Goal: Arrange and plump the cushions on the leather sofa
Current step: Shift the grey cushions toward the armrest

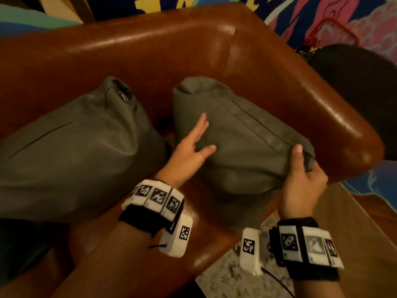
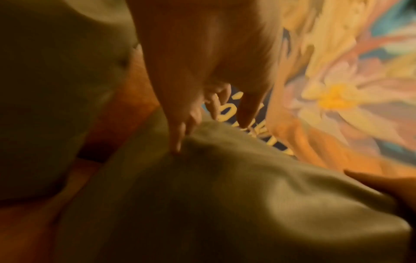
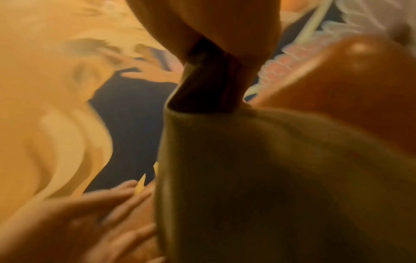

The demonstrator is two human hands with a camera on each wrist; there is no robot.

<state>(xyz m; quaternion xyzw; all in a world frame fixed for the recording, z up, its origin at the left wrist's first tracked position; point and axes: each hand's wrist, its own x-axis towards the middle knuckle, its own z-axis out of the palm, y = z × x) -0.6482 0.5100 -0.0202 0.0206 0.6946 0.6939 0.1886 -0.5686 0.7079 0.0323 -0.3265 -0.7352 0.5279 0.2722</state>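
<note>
Head view: from above, facing down and forward onto the brown leather sofa (image 1: 150, 61), both wrists low in frame. Left wrist view: very close, along the fingers (image 2: 178, 138) toward 12 o'clock. Right wrist view: equally close, blurred. Shared by all three: the right-hand grey cushion (image 1: 242, 138) (image 2: 225, 204) (image 3: 270, 178).

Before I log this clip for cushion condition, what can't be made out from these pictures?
- Right cushion: underside and near corner hidden in the head view by the right hand gripping it.
- Left cushion: cut off by the left edge of the head view.
- Left hand: fingertip contact smeared by motion blur in the left wrist view.
- Sofa: seat mostly covered by both cushions.
</note>
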